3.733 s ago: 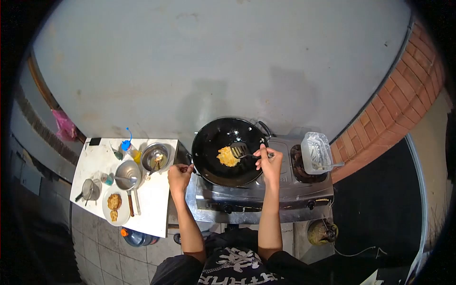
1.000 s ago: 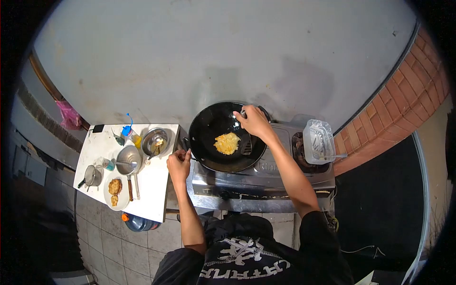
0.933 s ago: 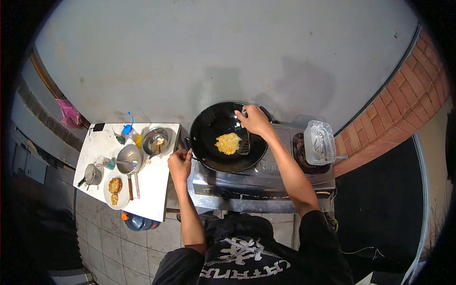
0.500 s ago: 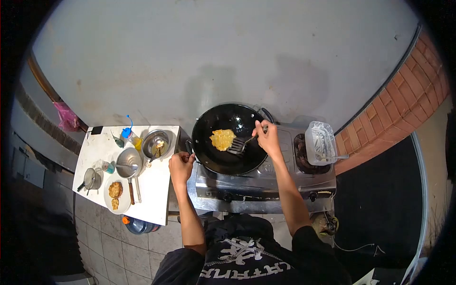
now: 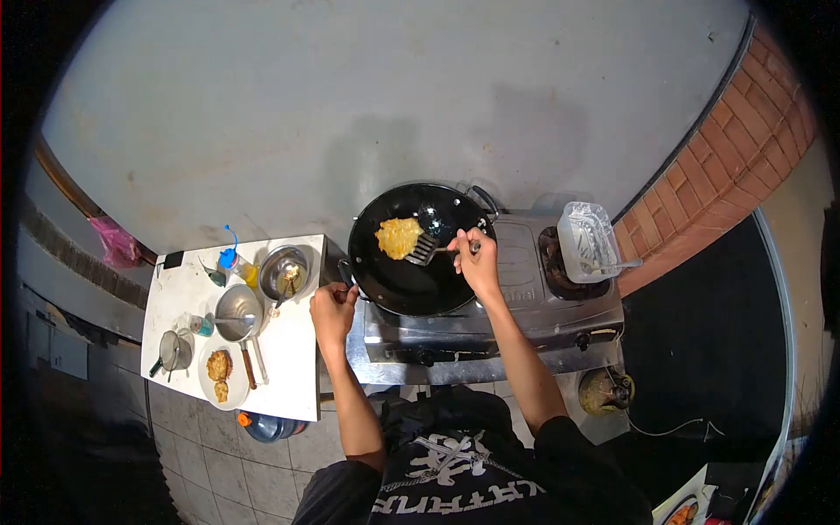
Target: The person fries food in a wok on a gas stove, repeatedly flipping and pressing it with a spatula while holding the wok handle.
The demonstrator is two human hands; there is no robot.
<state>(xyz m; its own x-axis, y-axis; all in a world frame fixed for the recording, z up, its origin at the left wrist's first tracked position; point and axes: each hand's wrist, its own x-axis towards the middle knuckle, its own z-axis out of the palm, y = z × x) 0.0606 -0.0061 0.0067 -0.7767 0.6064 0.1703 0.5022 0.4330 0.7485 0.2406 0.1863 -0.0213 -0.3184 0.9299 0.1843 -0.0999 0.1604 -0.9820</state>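
Note:
A black wok [image 5: 411, 293] sits on the left burner of the stove. Inside it, toward the upper left, lies a golden fried egg patty [image 5: 399, 238]. My right hand [image 5: 477, 262] is closed around the handle of a slotted spatula [image 5: 423, 250], whose blade touches the patty's right edge and may reach partly under it. At the wok's left side, my left hand [image 5: 333, 315] is closed on the wok's handle [image 5: 346, 273]; the fingers hide part of the grip.
To the left, a white table [image 5: 293, 367] bears a plate [image 5: 234, 392] with fried pieces, a saucepan [image 5: 238, 302], a metal bowl [image 5: 283, 254] and a strainer [image 5: 175, 352]. A plastic container [image 5: 586, 232] stands at the stove's right [image 5: 516, 328]. A gas cylinder [image 5: 604, 391] is below.
The spatula and patty have shifted a little left and up within the wok. My right hand moved left with the spatula. My left hand stays at the handle; the whole view turned slightly.

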